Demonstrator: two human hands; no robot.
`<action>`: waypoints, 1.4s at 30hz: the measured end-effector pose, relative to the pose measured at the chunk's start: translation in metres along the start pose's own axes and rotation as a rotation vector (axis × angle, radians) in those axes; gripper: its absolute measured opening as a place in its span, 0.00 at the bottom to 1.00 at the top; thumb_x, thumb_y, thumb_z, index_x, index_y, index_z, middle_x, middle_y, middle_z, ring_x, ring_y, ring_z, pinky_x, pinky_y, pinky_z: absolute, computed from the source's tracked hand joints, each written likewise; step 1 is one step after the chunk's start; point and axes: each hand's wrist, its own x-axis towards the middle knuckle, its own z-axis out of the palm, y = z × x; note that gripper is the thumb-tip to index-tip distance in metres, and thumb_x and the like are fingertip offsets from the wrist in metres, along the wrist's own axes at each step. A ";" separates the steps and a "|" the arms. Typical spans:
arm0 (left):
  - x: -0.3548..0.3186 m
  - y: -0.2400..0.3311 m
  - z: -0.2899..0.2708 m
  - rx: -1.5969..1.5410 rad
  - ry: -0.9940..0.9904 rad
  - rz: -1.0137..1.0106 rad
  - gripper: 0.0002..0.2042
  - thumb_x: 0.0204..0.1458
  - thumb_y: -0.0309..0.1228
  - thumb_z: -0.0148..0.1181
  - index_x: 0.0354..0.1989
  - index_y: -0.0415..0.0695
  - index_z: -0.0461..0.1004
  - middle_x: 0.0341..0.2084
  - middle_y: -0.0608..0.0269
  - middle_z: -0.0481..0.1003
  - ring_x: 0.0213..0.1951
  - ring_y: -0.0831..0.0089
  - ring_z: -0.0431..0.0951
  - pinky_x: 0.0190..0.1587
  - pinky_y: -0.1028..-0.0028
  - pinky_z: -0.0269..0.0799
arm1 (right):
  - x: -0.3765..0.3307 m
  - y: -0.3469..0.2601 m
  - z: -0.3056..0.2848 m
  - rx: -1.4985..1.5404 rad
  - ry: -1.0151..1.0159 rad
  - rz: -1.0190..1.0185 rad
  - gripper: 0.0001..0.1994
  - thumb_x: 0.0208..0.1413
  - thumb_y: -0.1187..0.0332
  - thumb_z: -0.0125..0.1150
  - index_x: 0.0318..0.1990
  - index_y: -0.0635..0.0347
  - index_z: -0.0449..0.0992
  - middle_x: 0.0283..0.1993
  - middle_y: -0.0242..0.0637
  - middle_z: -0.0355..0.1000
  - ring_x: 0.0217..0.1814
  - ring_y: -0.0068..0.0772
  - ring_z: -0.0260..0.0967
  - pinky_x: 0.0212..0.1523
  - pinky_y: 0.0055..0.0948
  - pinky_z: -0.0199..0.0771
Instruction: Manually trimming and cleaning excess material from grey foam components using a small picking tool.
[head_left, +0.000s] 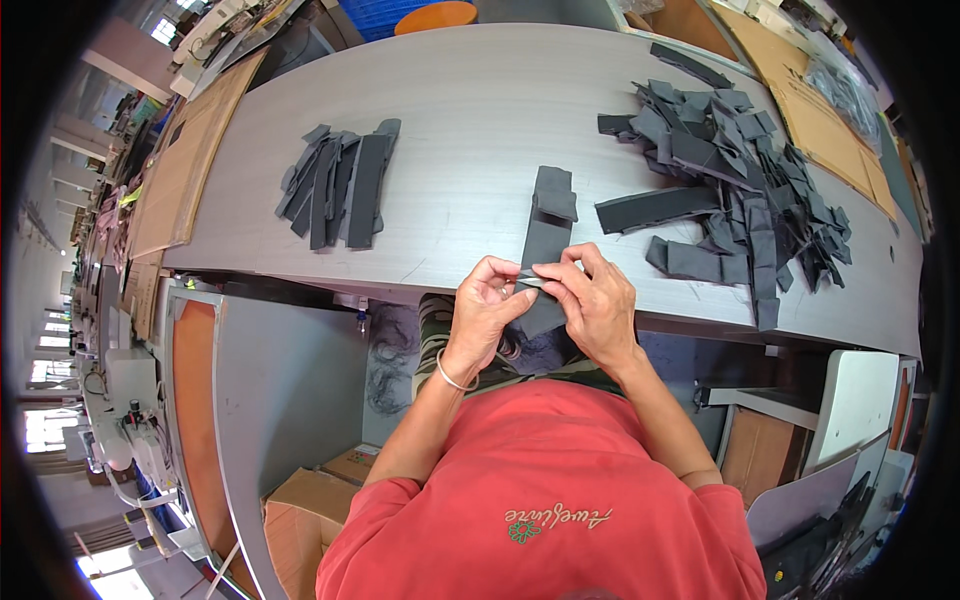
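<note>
Red cloth of the person's shirt (600,450) fills the nearest part of the view, with a small green flower emblem (522,531) on it. Beyond it, both forearms reach up to the near edge of the table (450,130), and a pale bangle (452,372) circles the left wrist.

At the middle of that edge is a dark grey strip (546,240). Its far part lies flat on the table, the far end folded over into a flap, while its near end hangs past the edge above camouflage trousers (432,335).

The left hand (484,312) and right hand (600,305) meet over the strip, fingers clamped on it from either side. Between the fingertips shows a small pale sliver (533,282); what it is cannot be told.

Toward the table's left edge, similar strips form a small bundle (366,185), roughly side by side. Near the right edge spreads a larger, tangled heap (715,155), one long strip (655,210) jutting from it toward the middle. Another single strip (690,66) lies near the far right corner.
</note>
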 end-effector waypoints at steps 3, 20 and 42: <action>-0.001 0.000 0.001 0.013 -0.005 -0.035 0.14 0.48 0.13 0.58 0.41 0.39 0.66 0.40 0.60 0.70 0.41 0.77 0.74 0.43 0.79 0.72 | -0.001 0.003 0.000 -0.070 -0.023 -0.033 0.07 0.50 0.68 0.62 0.38 0.49 0.79 0.36 0.34 0.68 0.30 0.38 0.69 0.32 0.35 0.68; 0.007 0.001 0.008 0.087 -0.005 -0.020 0.25 0.58 0.31 0.55 0.60 0.45 0.52 0.55 0.54 0.64 0.51 0.74 0.68 0.51 0.75 0.66 | -0.012 0.005 0.001 1.009 -0.189 0.587 0.22 0.52 0.70 0.64 0.55 0.60 0.66 0.49 0.36 0.66 0.56 0.26 0.61 0.55 0.29 0.65; 0.047 0.019 0.020 0.241 -0.122 -0.104 0.29 0.49 0.21 0.60 0.58 0.38 0.52 0.43 0.47 0.74 0.41 0.67 0.78 0.41 0.75 0.71 | -0.011 0.030 0.010 0.845 0.030 0.571 0.20 0.53 0.80 0.54 0.54 0.58 0.66 0.41 0.38 0.72 0.45 0.25 0.68 0.47 0.24 0.67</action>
